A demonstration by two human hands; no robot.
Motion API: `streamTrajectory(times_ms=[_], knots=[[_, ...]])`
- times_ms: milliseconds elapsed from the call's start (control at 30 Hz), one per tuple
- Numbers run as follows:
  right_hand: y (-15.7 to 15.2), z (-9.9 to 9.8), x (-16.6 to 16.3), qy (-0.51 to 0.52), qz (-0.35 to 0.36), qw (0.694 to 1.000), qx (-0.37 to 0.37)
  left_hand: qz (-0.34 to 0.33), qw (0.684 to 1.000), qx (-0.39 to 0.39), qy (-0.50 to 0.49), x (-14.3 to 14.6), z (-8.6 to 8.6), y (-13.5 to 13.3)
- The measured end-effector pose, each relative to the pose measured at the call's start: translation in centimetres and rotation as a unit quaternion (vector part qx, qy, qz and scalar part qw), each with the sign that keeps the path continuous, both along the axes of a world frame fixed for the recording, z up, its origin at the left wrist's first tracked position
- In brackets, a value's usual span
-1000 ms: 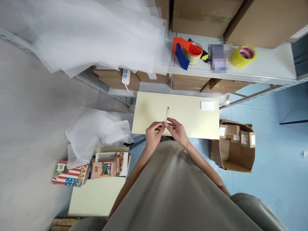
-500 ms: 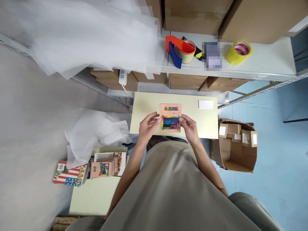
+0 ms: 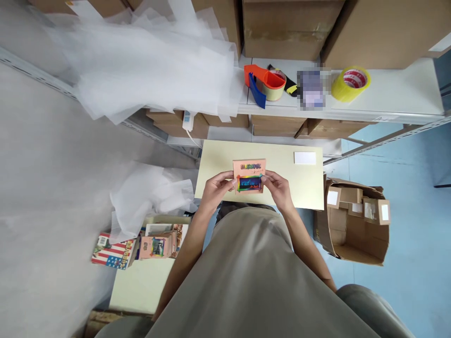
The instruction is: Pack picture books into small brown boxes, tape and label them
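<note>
A small pink book [image 3: 249,176] with a dark, rainbow-framed picture on its cover is held up over the pale yellow table [image 3: 218,155]. My left hand [image 3: 215,190] grips its left edge, thumb on the cover and fingers behind. On the opposite edge, my right hand [image 3: 278,188] pinches the book the same way. The cover faces me, and its top edge shows some thickness. To the right on the table lies a white card or small pad [image 3: 305,158].
White packing sheets [image 3: 151,70] overhang the shelf, beside an orange tape dispenser [image 3: 271,80] and a yellow tape roll [image 3: 351,83]. Stacked books [image 3: 155,247] stand on a lower surface at left. An open carton [image 3: 359,251] with small boxes sits right.
My left fingers have closed onto the book's left edge, where they were looser before. The book has tilted so its top edge shows. The whole view has shifted slightly.
</note>
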State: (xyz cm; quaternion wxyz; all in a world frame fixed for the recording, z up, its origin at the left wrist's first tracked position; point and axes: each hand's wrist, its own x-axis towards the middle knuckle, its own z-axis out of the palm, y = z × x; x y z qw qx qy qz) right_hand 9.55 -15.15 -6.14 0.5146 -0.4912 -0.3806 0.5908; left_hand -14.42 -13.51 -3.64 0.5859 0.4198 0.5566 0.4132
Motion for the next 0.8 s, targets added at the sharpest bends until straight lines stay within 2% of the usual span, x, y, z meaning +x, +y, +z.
streamTrajectory(times_ms=[267, 533, 700, 800], knots=[[0.2, 0.4, -1.0, -0.034, -0.014, 0.995, 0.096, 0.008, 0.987, 0.151, 0.056, 0.6, 2.0, 0.2], [0.1, 0.8, -1.5, -0.053, -0.035, 0.992, 0.105, 0.028, 0.994, 0.102, 0.008, -0.1, 1.6, 0.5], [0.3, 0.4, -1.8, -0.074, -0.078, 0.992, 0.061, 0.008, 0.997, 0.081, 0.009, -1.0, 1.7, 0.7], [0.4, 0.6, -1.6, -0.094, -0.049, 0.993, 0.049, -0.011, 0.997, 0.073, 0.039, -1.8, 1.8, 0.7]])
